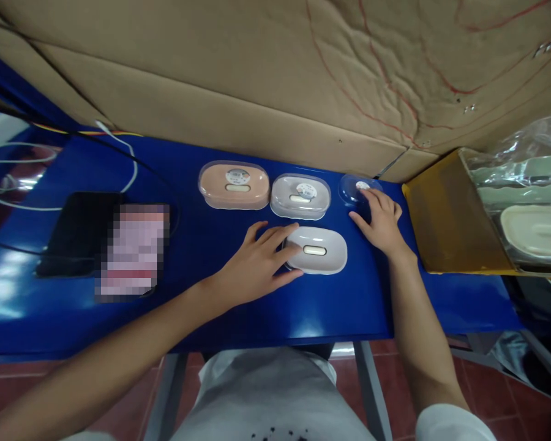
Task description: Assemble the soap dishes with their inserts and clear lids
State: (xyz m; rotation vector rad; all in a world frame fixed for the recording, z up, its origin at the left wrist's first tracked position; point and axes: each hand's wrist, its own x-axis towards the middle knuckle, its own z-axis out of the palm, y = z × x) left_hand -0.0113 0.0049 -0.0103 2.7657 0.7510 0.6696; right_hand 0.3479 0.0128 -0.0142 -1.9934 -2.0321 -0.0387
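A white oval soap-dish-like box [322, 260] with a slot in its top lies in front of me on the blue table. My left hand [261, 263] is at its left end, fingers spread, with fingertips over its rim and top. A clear oval plastic lid [348, 188] with a round sticker rests farther back on the right. My right hand [382, 222] reaches over that lid, fingertips at the sticker and thumb held apart in front. Whether the fingertips press on the lid I cannot tell.
Behind stand a peach box [213, 184] and a white box [282, 195], both under clear stickered lids. A carton [450, 226] at the right holds pale green and cream pieces in plastic. A phone [133, 251], black pad [73, 239] and cables lie left. Cardboard [239, 73] walls the back.
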